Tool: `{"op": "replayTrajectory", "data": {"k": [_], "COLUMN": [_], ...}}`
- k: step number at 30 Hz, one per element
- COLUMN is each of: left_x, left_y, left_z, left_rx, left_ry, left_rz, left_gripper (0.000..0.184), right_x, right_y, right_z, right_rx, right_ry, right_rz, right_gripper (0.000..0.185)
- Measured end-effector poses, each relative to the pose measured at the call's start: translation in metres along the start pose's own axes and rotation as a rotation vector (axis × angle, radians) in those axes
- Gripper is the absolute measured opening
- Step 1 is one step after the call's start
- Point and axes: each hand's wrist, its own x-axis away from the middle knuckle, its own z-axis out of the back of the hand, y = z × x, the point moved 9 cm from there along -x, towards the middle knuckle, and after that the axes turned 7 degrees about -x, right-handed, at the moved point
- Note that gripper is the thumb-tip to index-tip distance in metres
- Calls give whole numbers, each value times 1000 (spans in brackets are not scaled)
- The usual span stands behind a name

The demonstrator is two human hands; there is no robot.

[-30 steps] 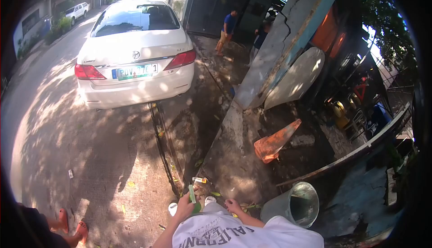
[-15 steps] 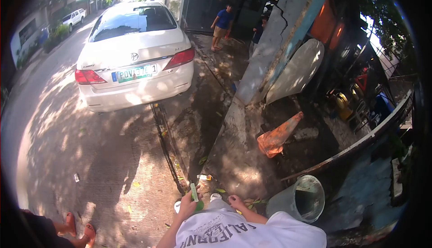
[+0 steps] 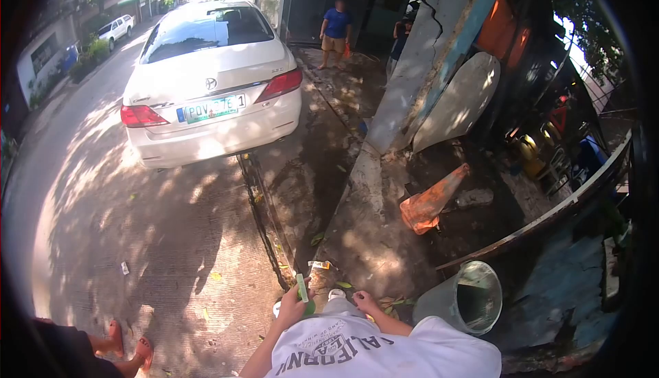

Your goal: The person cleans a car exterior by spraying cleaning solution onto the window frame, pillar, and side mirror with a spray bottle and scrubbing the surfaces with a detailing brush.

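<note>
My left hand (image 3: 294,302) is wrapped round a green object (image 3: 303,289) with a pale, upright strip, held just in front of my white printed shirt. My right hand (image 3: 364,302) hangs to the right of my shoes, its fingers curled; what they hold, if anything, is too small to make out. A small yellow and white packet (image 3: 319,265) lies on the ground ahead of my hands. Beside my right arm stands a grey bucket (image 3: 446,304), tilted in view.
A white car (image 3: 213,89) is parked ahead. An orange cone (image 3: 434,199) lies tipped near a cracked pillar (image 3: 432,55). One person in blue (image 3: 336,28) and another (image 3: 400,38) stand by the dark opening. A person's sandalled feet (image 3: 130,347) show at lower left.
The view has shifted slightly, so the car, cone and bucket sit further right. The person in blue has turned to face this way. My left hand still holds the green object.
</note>
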Motion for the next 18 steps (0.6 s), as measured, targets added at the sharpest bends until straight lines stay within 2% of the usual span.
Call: {"op": "replayTrajectory", "data": {"k": [11,18], "left_x": [9,5], "left_y": [37,18], "left_z": [13,6], "left_rx": [-123,-36], "left_ry": [14,3], "left_rz": [-21,-7], "left_gripper": [53,52], "right_x": [-4,-8], "right_y": [5,4], "right_z": [-4,-4], "right_rx": [-11,21], "right_ry": [35,50], "right_rz": [-35,-16], "right_gripper": [37,38]}}
